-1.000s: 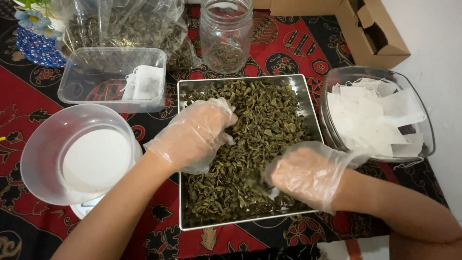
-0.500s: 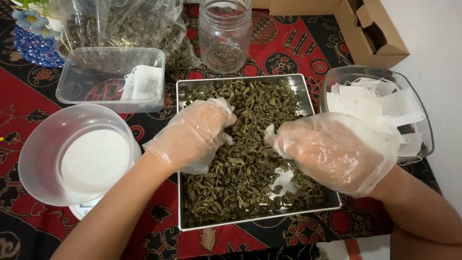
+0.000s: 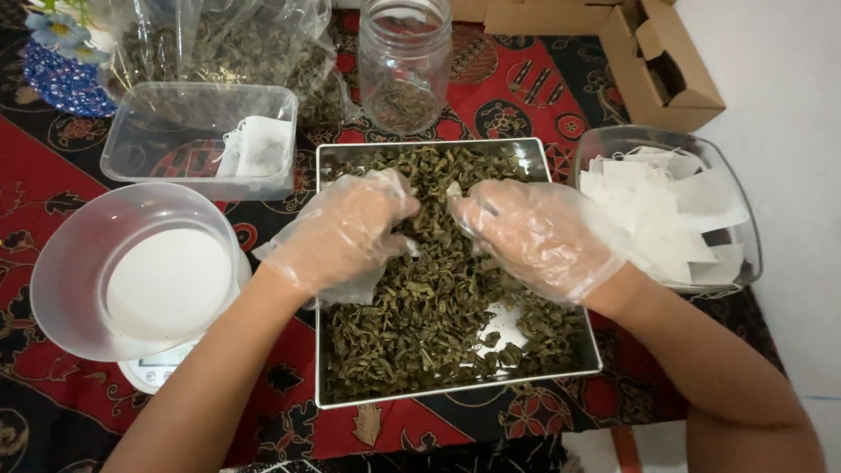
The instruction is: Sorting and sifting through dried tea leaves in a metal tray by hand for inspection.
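Both my hands wear loose clear plastic gloves and hover over a metal tray (image 3: 561, 166) full of dried green leaves (image 3: 420, 324). My left hand (image 3: 350, 232) is curled at the tray's upper left, and a pale piece that looks like a paper filter bag (image 3: 355, 289) shows under its palm. My right hand (image 3: 534, 236) lies across the tray's upper middle. Its fingertips are bunched together and pinch leaves right beside the left hand's fingers. A bare patch of tray bottom (image 3: 508, 320) shows below the right wrist.
A clear bowl (image 3: 70, 263) sits on a small scale (image 3: 158, 372) at the left. Behind it is a plastic tub (image 3: 175, 131) holding a filter bag. A glass jar (image 3: 405, 61), a bag of leaves (image 3: 219, 44), a cardboard box (image 3: 666, 61) and a container of white filter bags (image 3: 666, 210) ring the tray.
My right hand has risen from the tray's lower right and moved up and left to meet the left hand. The left hand has stayed in place.
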